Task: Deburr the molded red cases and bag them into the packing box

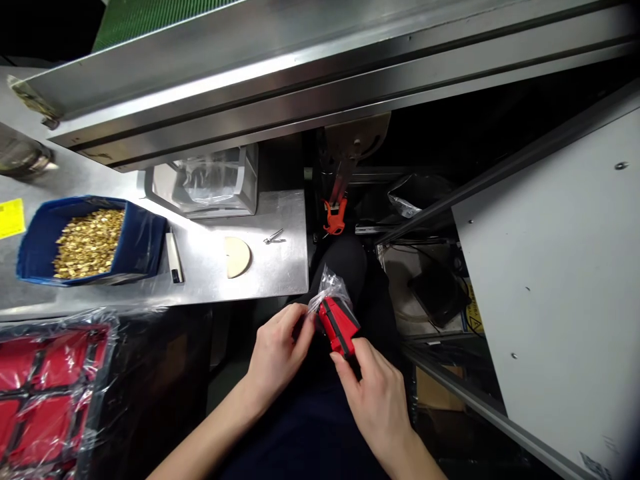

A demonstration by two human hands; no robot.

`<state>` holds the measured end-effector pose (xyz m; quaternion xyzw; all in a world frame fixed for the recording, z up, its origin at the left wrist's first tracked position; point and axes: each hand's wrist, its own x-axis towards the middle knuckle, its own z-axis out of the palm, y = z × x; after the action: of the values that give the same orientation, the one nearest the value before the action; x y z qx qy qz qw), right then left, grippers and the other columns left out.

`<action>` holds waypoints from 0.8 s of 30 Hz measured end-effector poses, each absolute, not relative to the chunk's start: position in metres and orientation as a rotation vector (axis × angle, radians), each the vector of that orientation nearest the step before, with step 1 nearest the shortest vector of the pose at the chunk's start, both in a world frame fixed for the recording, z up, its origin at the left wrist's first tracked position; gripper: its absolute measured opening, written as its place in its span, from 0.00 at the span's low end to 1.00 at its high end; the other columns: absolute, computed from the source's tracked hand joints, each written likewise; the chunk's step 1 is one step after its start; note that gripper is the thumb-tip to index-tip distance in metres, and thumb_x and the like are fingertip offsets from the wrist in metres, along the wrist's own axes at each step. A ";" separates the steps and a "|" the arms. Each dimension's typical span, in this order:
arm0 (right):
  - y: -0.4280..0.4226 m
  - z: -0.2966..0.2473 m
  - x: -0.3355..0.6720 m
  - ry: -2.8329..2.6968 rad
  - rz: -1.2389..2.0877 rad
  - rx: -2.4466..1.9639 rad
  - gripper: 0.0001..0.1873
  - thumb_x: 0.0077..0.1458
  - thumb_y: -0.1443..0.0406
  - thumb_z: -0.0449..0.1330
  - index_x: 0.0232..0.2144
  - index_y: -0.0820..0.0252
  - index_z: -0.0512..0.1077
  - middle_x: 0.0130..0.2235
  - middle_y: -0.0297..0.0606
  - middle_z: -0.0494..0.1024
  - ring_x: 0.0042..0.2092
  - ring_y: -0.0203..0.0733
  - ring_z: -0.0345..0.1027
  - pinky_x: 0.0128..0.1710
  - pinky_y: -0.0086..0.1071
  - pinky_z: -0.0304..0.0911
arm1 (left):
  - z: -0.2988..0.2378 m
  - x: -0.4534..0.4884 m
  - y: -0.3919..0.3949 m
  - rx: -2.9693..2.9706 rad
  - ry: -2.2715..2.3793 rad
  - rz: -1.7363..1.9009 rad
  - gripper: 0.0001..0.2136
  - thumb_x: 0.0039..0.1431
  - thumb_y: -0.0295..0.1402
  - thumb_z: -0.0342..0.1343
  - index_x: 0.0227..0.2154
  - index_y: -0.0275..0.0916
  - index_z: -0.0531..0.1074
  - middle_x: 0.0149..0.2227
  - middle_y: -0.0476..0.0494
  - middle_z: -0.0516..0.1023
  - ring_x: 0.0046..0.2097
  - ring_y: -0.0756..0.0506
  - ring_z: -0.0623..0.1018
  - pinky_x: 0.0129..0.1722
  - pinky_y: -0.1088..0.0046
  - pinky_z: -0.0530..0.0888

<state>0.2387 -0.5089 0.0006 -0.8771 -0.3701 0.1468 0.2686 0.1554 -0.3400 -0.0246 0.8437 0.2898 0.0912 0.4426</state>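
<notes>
Red part (339,327), with black sections, is held between the two hands above the person's lap (376,300), tilted, near the middle of the scene. Clear film (334,285) covers its far end; whether it encloses the whole part cannot be told. Left hand (277,347): thumb and fingers pinched narrow on the film at the part's left side. Right hand (377,390): thumb and fingers closed on the near end of the part. To the left stands a metal surface (270,277). On it, from left to right: a yellow label (11,218), a blue bin (145,240) of brass pieces (90,243), a white tool (173,257) with a dark end, just beside the bin, a pale half-disc (237,257) and a small metal piece (273,237). Beyond these sits a grey bin (249,180) containing clear plastic (210,179). Orange clip (335,217) is noted beyond the lap. Near left, more red pieces (63,360) lie beneath clear sheeting (107,327). Metal frame (300,53) spans the far side; a pale panel (565,267) stands right.
</notes>
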 end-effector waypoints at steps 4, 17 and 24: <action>-0.506 0.001 0.239 -1.137 0.415 -2.417 0.09 0.71 0.59 0.52 0.40 0.55 0.69 0.33 0.34 0.79 0.32 0.42 0.75 0.33 0.35 0.61 | -0.025 0.156 -0.341 2.315 0.535 0.292 0.07 0.70 0.29 0.50 0.37 0.39 0.72 0.32 0.45 0.76 0.32 0.48 0.75 0.34 0.73 0.72; -0.470 0.031 0.261 -1.521 0.767 -2.334 0.05 0.65 0.64 0.61 0.42 0.54 0.69 0.39 0.33 0.79 0.41 0.46 0.72 0.41 0.42 0.63 | -0.016 0.131 -0.342 1.718 0.583 0.151 0.14 0.71 0.35 0.50 0.26 0.40 0.66 0.25 0.50 0.68 0.27 0.50 0.67 0.28 0.74 0.67; -0.473 0.023 0.266 -1.544 0.833 -2.163 0.16 0.65 0.55 0.61 0.51 0.54 0.70 0.51 0.35 0.77 0.52 0.45 0.69 0.53 0.42 0.63 | -0.022 0.118 -0.325 1.637 0.877 0.037 0.21 0.69 0.45 0.52 0.22 0.40 0.62 0.22 0.54 0.61 0.26 0.51 0.62 0.26 0.75 0.61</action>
<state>0.2658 -0.4732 0.0234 -0.7644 -0.5455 0.2945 0.1771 0.1183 -0.3253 -0.0218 0.7057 0.3783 0.0158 0.5989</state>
